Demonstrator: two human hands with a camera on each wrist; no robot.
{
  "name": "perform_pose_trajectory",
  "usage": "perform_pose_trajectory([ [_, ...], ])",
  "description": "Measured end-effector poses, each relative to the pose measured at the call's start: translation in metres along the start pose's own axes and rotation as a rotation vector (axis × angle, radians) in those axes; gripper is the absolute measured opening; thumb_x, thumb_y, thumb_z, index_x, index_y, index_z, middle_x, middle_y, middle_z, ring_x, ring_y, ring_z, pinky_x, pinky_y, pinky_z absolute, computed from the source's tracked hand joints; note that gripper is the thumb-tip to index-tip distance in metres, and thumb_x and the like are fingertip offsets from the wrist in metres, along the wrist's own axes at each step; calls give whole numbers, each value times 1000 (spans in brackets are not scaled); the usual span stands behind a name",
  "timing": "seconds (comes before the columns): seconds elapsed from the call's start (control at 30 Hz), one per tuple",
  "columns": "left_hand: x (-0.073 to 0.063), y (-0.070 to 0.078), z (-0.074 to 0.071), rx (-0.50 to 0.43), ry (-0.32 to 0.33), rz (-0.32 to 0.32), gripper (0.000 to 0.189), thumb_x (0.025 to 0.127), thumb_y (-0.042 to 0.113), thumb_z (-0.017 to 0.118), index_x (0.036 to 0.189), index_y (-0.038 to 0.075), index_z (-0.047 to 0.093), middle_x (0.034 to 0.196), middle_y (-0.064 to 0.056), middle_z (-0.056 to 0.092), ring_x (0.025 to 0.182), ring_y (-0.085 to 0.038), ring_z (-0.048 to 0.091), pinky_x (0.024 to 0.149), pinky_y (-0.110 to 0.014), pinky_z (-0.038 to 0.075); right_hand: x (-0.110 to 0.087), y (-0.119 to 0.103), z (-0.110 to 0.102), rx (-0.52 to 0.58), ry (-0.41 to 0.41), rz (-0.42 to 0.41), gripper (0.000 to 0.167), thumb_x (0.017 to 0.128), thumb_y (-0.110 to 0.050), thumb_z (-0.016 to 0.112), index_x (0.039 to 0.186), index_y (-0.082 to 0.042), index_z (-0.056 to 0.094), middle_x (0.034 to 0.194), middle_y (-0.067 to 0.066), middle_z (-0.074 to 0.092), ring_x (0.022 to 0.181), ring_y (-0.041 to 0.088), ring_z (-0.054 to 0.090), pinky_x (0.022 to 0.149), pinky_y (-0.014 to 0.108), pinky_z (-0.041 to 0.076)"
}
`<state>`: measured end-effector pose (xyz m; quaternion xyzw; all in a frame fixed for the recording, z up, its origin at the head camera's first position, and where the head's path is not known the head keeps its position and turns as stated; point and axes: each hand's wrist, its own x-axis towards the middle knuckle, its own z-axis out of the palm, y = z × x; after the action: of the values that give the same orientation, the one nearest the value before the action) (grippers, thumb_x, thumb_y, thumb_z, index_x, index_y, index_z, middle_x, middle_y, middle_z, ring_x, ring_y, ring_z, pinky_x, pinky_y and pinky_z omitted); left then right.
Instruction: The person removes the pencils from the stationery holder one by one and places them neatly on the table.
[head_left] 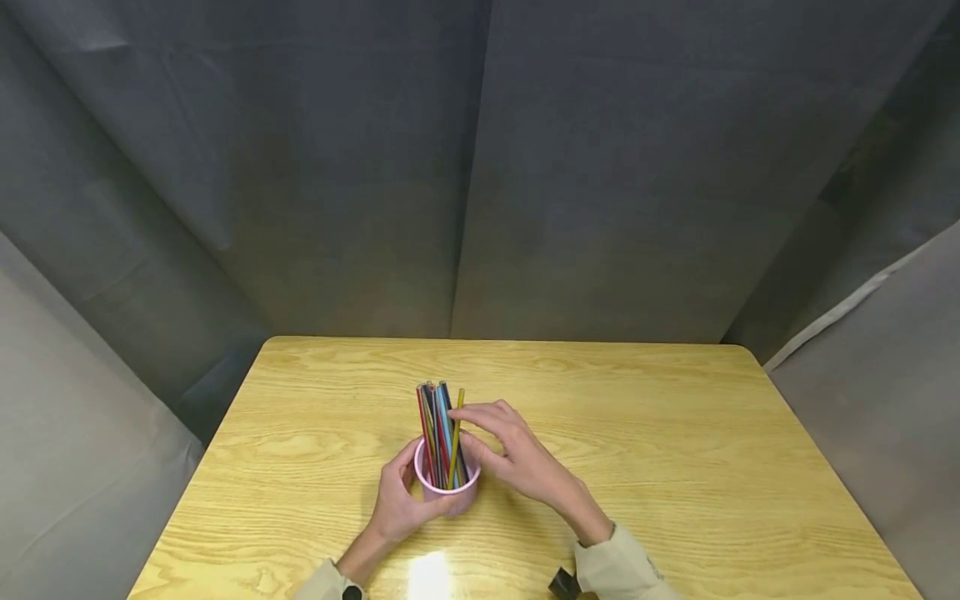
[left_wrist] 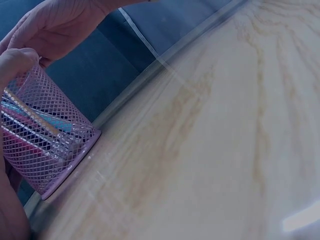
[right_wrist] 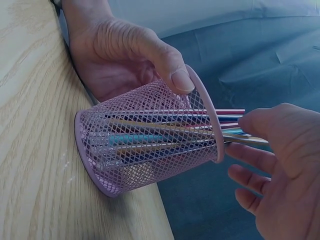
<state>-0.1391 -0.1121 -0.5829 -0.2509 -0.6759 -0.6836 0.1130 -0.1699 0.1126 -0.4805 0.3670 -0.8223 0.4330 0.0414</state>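
Observation:
A pink mesh pen cup (head_left: pixel 461 500) stands upright on the table, holding several coloured pencils (right_wrist: pixel 172 117). My left hand (head_left: pixel 399 504) grips the cup from the left, its thumb along the near side just below the rim. In the right wrist view the left hand (right_wrist: pixel 125 55) wraps the cup with its thumb at the rim. My right hand (head_left: pixel 517 450) is at the cup's right, pinching a yellow pencil (head_left: pixel 456 442) between index finger and thumb. That pencil's lower end is inside the cup. The right hand (right_wrist: pixel 290 160) curls its other fingers loosely below.
The light wood-grain table (head_left: pixel 637 433) stretches around the cup, with a bright glare spot near its front edge. Grey curtains (head_left: pixel 360 183) hang behind the table and along both sides. A small black object (head_left: pixel 564 583) shows beside the right sleeve (head_left: pixel 622 567).

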Motion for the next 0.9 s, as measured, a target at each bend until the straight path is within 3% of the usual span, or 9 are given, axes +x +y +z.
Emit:
perform_pose_trajectory([
  [0.4, 1, 2, 0, 37, 9, 1, 85, 71, 5, 93, 147, 4, 55, 135, -16, 67, 122, -26, 66, 109, -32, 52, -1, -4, -2, 6, -19, 30, 40, 107, -21, 61, 147, -20, 60, 145, -5, 62, 123, 22, 55, 102, 48, 51],
  [0.7, 2, 0, 0, 64, 23, 0, 85, 73, 8, 92, 149, 8, 53, 139, -14, 66, 126, -28, 64, 112, -33, 50, 0, -3, -2, -34, -54, 42, 33, 108, -21, 58, 140, -17, 65, 141, -7, 64, 126, 13, 53, 108, 48, 49],
  [0.9, 1, -1, 1, 82, 42, 12, 85, 72, 9, 92, 148, 7, 54, 138, -15, 66, 125, -27, 64, 111, -33, 51, -1, -4, -2, -26, -65, 47, 35, 109, -23, 56, 143, -18, 63, 143, -5, 63, 130, 16, 53, 110, 52, 48],
])
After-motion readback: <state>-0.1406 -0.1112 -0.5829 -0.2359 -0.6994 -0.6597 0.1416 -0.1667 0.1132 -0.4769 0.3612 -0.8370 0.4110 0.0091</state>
